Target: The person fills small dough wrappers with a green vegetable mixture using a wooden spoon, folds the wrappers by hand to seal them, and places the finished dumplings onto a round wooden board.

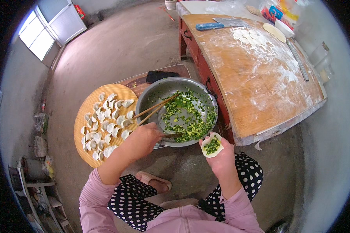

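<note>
My left hand [148,137] is closed on the handle of a utensil [172,135], whose dark end lies among chopped green and yellow filling [189,116] in a wide metal basin [142,96]. On my right hand [223,155], held palm up just outside the basin's lower right rim, lies a round dough wrapper [205,150] with some filling [212,145] in its middle. A pair of wooden chopsticks [154,110] leans over the basin's left rim. Left of the basin, many folded dumplings [110,127] rest on a round slatted tray [84,116].
A black phone [162,76] lies on a low table [179,69] behind the basin. At right, a floured wooden board [250,96] tops a red cabinet [189,40]. On it are a blue-handled cleaver [221,24], flattened dough rounds [249,36] and a metal rod [298,61].
</note>
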Available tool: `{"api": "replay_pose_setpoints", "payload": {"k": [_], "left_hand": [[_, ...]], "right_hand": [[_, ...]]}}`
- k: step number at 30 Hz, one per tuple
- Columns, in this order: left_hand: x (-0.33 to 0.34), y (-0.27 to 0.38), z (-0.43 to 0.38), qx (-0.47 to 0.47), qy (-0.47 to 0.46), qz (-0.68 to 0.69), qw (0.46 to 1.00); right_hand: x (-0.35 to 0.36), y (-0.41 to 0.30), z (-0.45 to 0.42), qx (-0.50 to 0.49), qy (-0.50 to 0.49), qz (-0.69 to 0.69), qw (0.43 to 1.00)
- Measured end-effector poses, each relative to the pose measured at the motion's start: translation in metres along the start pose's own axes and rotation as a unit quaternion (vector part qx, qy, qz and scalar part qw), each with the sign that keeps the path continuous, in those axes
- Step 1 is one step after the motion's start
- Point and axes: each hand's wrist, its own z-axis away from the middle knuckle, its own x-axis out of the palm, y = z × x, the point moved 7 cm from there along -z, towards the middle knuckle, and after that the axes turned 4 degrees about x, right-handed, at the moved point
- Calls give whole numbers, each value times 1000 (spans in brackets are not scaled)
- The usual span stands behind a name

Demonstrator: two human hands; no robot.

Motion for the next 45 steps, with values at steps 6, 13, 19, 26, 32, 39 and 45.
{"api": "replay_pose_setpoints", "payload": {"k": [6,13,19,26,32,39,45], "left_hand": [[10,-22,13,-69,63,261,961],[19,-46,41,-277,106,502,812],[-7,-9,42,-193,153,440,863],[20,67,58,102,236,10,966],[15,35,53,6,273,-63,960],[20,27,7,-42,63,-176,981],[14,112,63,244,300,-109,916]], "right_hand": [[1,4,-3,7,2,19,1000],[10,5,3,14,-3,25,1000],[26,4,3,10,-45,38,998],[54,3,4,65,-62,25,996],[25,-7,-6,21,-49,27,998],[31,24,35,88,-82,44,992],[22,44,58,133,-101,86,982]]}}
